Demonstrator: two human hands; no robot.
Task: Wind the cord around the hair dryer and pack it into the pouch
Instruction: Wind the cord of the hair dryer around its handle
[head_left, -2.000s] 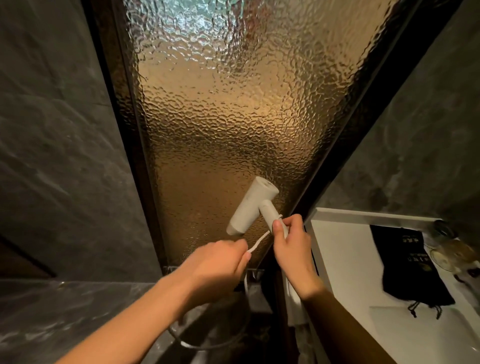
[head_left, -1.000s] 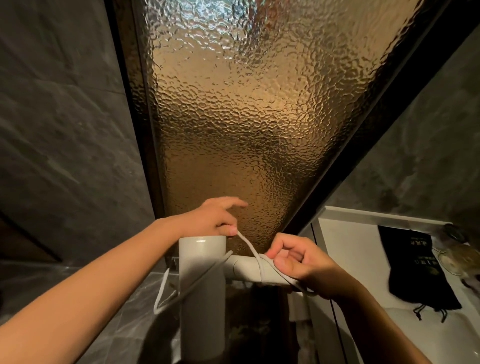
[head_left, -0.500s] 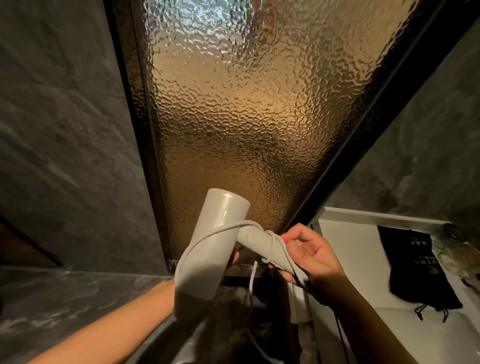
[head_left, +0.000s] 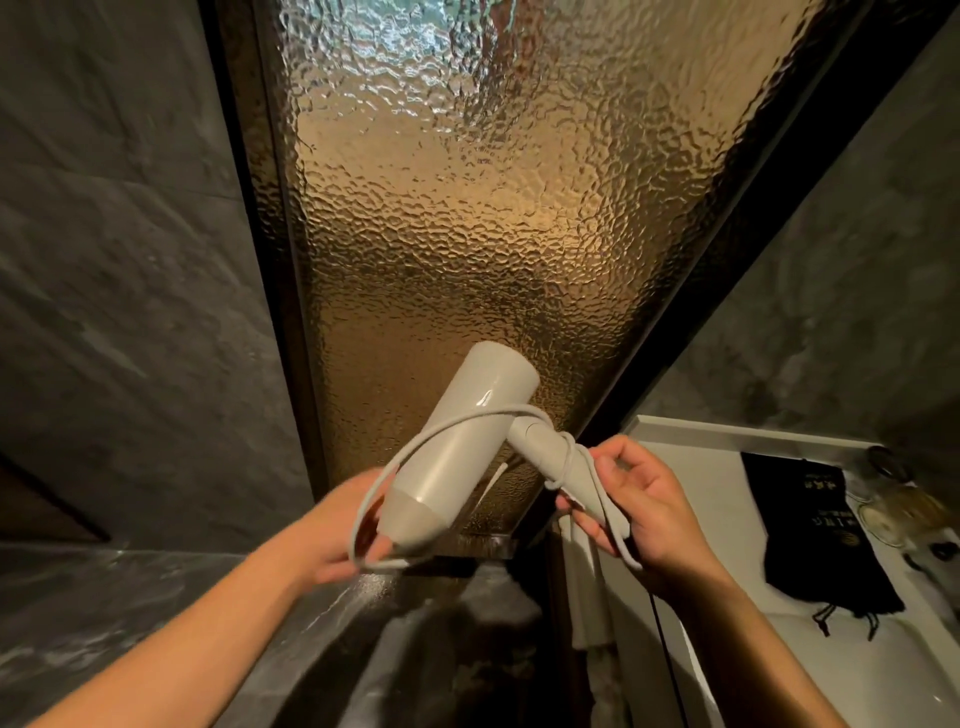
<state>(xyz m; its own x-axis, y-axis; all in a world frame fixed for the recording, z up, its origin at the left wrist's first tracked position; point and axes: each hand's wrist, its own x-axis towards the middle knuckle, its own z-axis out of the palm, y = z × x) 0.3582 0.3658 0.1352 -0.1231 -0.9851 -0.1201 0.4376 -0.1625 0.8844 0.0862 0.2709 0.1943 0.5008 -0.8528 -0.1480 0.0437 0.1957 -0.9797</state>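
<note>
A white hair dryer (head_left: 462, 441) is held up in front of me, barrel tilted, its narrow end pointing down-left. My right hand (head_left: 639, 509) grips the handle, which has the white cord (head_left: 410, 452) wrapped around it near the barrel. A loop of cord runs out from the handle, around the barrel, down to my left hand (head_left: 337, 530), which pinches it just under the barrel's lower end. The black drawstring pouch (head_left: 815, 535) lies flat on the white counter (head_left: 691, 467) at the right, away from both hands.
A textured amber glass door (head_left: 467, 234) in a dark frame stands straight ahead. Dark stone walls rise on both sides. Glass items (head_left: 898, 504) sit at the counter's far right beside the pouch. A dark ledge (head_left: 156, 597) runs below on the left.
The cord went from hanging free to wrapped around the handle and looped around the barrel. My left hand came from behind the dryer to below its lower end, pulling the loop.
</note>
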